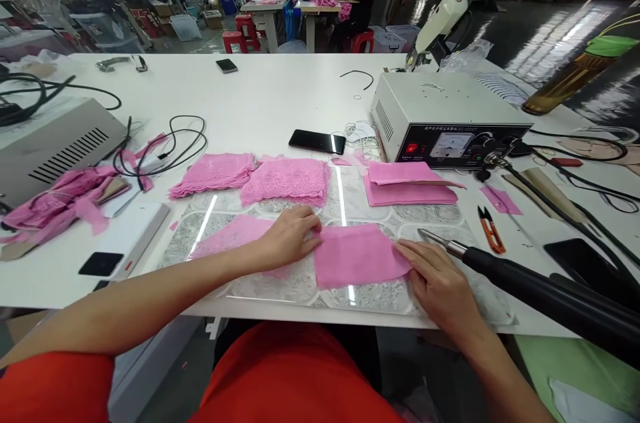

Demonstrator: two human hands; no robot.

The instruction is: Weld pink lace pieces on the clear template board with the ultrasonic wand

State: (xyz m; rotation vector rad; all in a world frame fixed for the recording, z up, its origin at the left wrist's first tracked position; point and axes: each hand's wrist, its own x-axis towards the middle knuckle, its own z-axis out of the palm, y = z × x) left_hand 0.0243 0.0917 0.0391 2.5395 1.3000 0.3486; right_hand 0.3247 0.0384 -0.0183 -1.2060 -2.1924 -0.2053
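Observation:
A flat pink fabric piece (357, 256) lies on a clear patterned mat (295, 289) in front of me. My left hand (293, 236) has its fingers curled closed at the piece's upper left corner. At the right edge, my right hand (440, 279) pinches the fabric between thumb and fingers. A black pen-like tool with a metal tip (520, 276) extends beside and over the right hand's knuckles, its tip pointing left; it does not appear gripped. Another sheer pink piece (233, 236) lies partly under my left forearm.
Pink lace stacks (287, 181) and folded pink pieces (410, 183) lie behind the mat. A control box with a dial (450, 123) stands at the right, near orange thread snips (491, 231). A phone (317, 141) lies mid-table; cables and a grey box (60, 143) are left.

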